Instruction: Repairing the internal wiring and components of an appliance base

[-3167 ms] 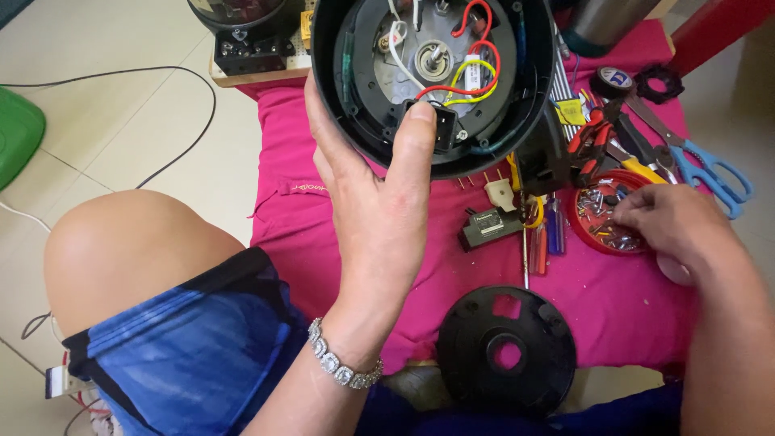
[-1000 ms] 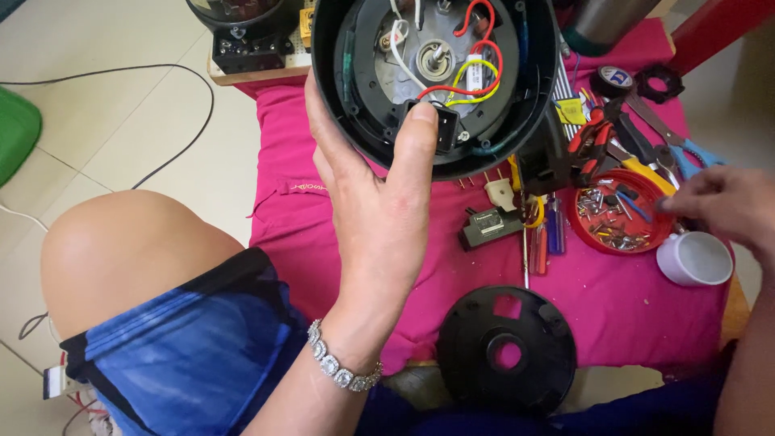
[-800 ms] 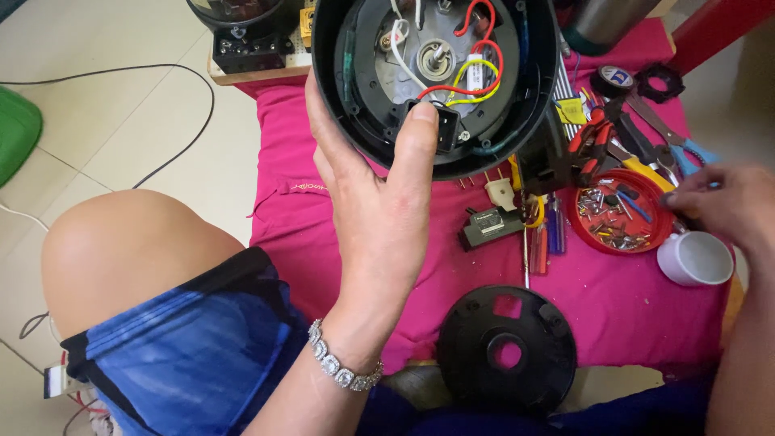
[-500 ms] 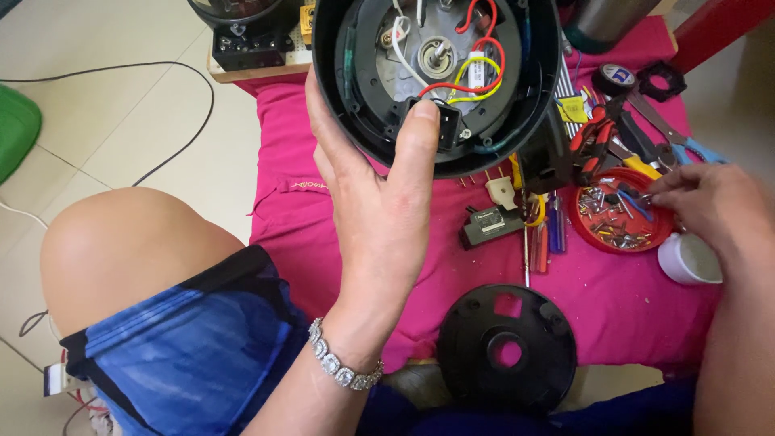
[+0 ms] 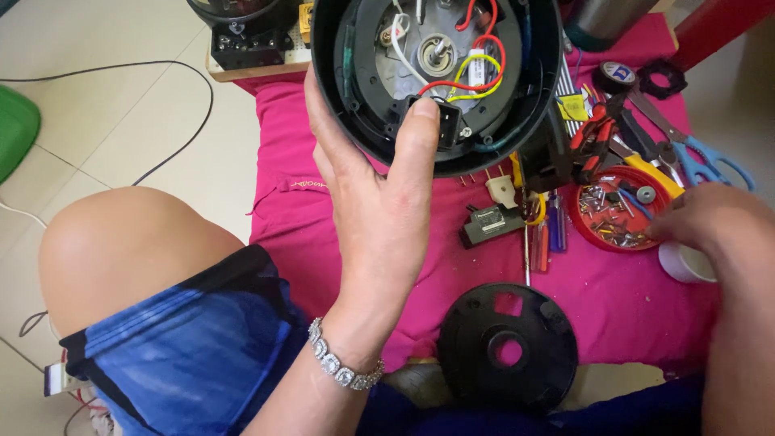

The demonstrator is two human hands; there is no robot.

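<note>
Two hands are at work above a table spread with a pink cloth. Left hand: closed in a grip on the rim of a round black appliance base, held with its open underside toward the camera; the thumb lies over the near rim beside a small black switch block, the fingers wrap the left wall. Inside the base, red, yellow and white wires run about a central metal hub. A silver bracelet circles the left wrist. Right hand: at the right edge of the cloth, fingertips at the rim of a shallow red dish filled with screws and small metal parts; whether the fingers pinch anything cannot be told. A white cup stands just beside this hand, partly covered by it. A black round cover plate with a central hole lies flat on the near edge of the cloth. A small black plug block and screwdrivers lie between the base and the plate. Blue-handled scissors, red-handled pliers and a roll of black tape lie beyond the dish. A bare knee shows at lower left.
</note>
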